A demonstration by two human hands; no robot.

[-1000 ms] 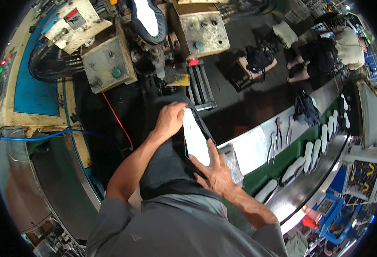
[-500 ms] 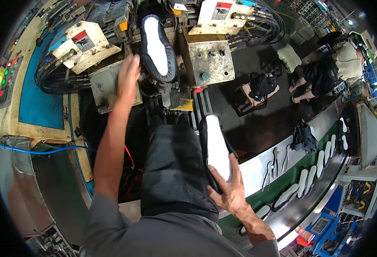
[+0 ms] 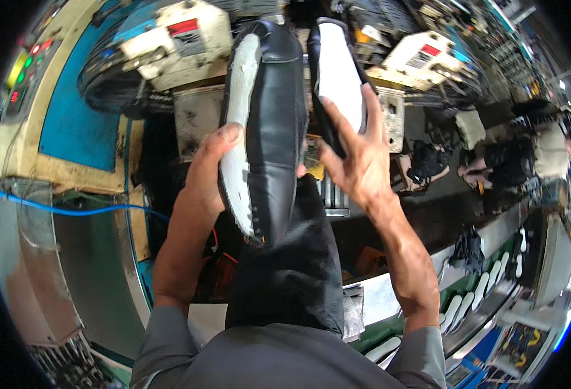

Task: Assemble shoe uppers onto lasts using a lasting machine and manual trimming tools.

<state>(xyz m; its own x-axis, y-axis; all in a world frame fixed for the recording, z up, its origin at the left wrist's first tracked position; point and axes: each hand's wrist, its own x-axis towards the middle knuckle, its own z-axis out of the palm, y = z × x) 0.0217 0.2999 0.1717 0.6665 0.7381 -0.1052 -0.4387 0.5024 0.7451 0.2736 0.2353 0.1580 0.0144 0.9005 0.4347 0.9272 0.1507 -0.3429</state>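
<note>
A black shoe upper [image 3: 274, 139] with a whitish sole side is gripped in my left hand [image 3: 209, 162]. It is turned onto its side, the thumb pressing the pale bottom and the other fingers mostly hidden behind it. To its right, my right hand [image 3: 363, 155] grasps a second black shoe upper [image 3: 339, 71], whose flat white bottom faces up. The thumb and fingers lie spread over its lower end. Both uppers are held side by side in front of the machine [image 3: 201, 39], and they hide its middle.
On the left stands a control panel [image 3: 23, 84] with lit buttons beside a blue board [image 3: 84, 97]. Several white-soled pieces [image 3: 467, 305] lie on a green conveyor at the lower right. A stool [image 3: 421, 168] bearing a black bag and a seated person are farther right.
My left hand has taken the shoe upper off the machine and brought it closer. My right hand has lifted the other upper from beside my lap up toward the machine.
</note>
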